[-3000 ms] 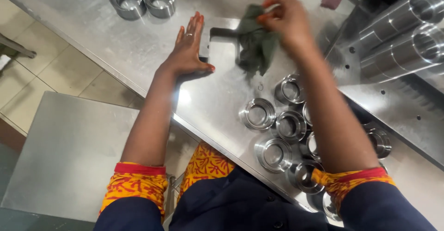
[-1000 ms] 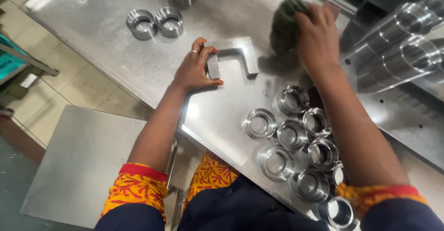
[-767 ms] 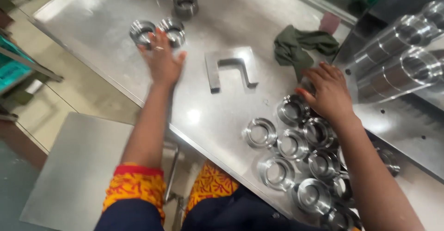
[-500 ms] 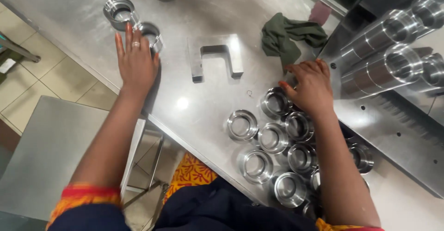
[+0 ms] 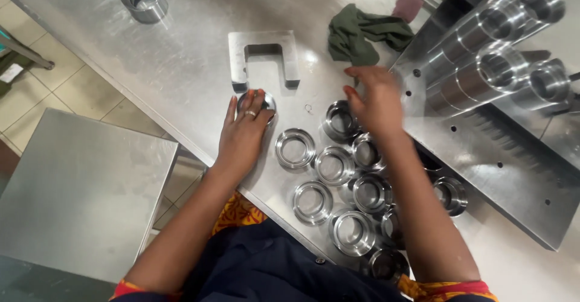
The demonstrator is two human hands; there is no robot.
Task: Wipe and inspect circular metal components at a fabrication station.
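Just under the left hand (image 5: 244,134) grip, a steel ring (image 5: 257,101).

Rings (image 5: 295,149): polished metal, glossy. U-shaped block (image 5: 264,59): matt grey metal. Counter (image 5: 181,66): brushed steel, scuffed. Rag (image 5: 362,33): soft green cloth.

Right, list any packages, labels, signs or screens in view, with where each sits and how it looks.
None in view: no package, label, sign or screen. The steel table carries only bare metal rings, a U-shaped block and a green cloth.
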